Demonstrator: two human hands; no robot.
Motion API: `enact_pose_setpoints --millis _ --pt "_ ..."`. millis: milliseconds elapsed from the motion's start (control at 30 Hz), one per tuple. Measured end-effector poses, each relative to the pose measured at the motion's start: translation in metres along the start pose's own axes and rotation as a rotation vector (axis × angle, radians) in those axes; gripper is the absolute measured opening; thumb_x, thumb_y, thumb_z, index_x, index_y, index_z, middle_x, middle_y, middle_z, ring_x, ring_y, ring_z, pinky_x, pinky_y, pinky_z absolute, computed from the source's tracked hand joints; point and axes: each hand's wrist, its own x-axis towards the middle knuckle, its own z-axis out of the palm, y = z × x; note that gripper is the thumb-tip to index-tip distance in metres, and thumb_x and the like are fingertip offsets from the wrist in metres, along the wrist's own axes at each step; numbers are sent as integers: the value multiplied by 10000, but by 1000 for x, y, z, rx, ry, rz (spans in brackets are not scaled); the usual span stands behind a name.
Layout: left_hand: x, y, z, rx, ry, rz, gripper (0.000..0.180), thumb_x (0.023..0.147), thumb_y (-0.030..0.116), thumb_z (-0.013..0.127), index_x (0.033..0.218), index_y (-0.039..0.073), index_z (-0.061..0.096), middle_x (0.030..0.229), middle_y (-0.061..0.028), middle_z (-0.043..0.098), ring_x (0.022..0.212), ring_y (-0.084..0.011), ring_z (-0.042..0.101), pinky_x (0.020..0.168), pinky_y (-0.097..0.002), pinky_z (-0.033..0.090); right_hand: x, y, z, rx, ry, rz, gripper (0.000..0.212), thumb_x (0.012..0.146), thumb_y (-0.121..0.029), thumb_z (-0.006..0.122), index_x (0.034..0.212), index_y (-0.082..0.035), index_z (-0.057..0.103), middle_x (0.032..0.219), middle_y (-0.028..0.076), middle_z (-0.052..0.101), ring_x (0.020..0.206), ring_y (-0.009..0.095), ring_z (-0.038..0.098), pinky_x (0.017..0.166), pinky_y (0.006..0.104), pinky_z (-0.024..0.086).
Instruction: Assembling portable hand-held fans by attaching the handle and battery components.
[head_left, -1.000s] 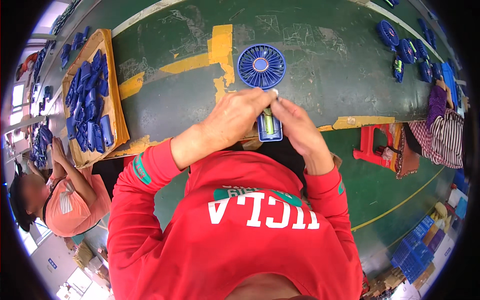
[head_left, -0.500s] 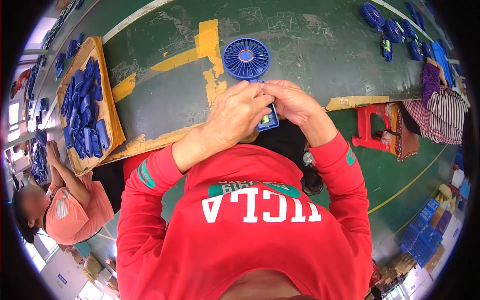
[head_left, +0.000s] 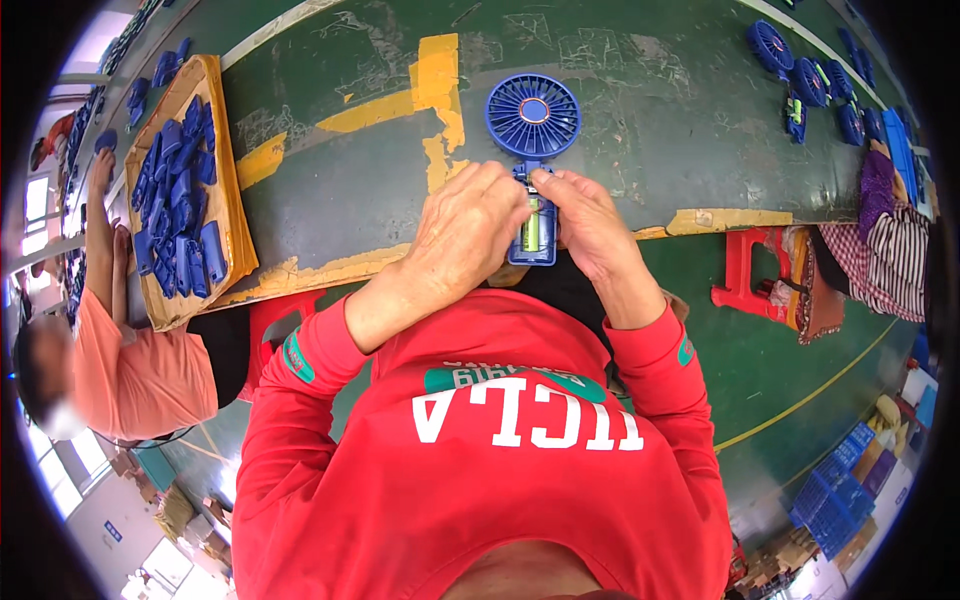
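Observation:
A blue handheld fan [head_left: 533, 140] lies at the table's near edge, its round grille pointing away from me. Its handle is open and shows a green battery [head_left: 532, 232] inside; the handle's lower end sticks out past the edge. My left hand [head_left: 465, 222] has its fingers curled on the left side of the handle. At the upper right of the handle, near the neck, my right hand [head_left: 592, 218] is closed with thumb and forefinger together. Any small part between the fingertips is too hidden to make out.
A shallow cardboard box [head_left: 238, 200] of blue plastic handle pieces [head_left: 180, 200] stands on the left of the green table [head_left: 350, 200]. More blue fans [head_left: 810, 80] lie at the far right. Co-workers sit at both sides; a red stool [head_left: 742, 270] stands on the right.
The fan now appears farther right in the view. My hands have spread slightly apart on the handle, showing more of the battery. The co-worker on the left has reached an arm forward.

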Motion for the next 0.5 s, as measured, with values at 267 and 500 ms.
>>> enact_pose_setpoints --millis 267,500 --pt "8 4 3 -2 -113 88 148 706 46 658 822 30 568 806 -101 523 780 -296 542 637 -379 447 3 -3 1 39 -45 6 164 901 -177 551 892 -16 583 830 24 597 732 62 546 612 211 452" --pt "3 3 -3 -142 -111 -159 106 758 35 640 794 8 544 737 -93 530 641 -235 563 569 -332 448 3 3 1 12 36 -4 154 900 -207 561 915 -56 582 833 16 608 723 67 577 604 225 477"
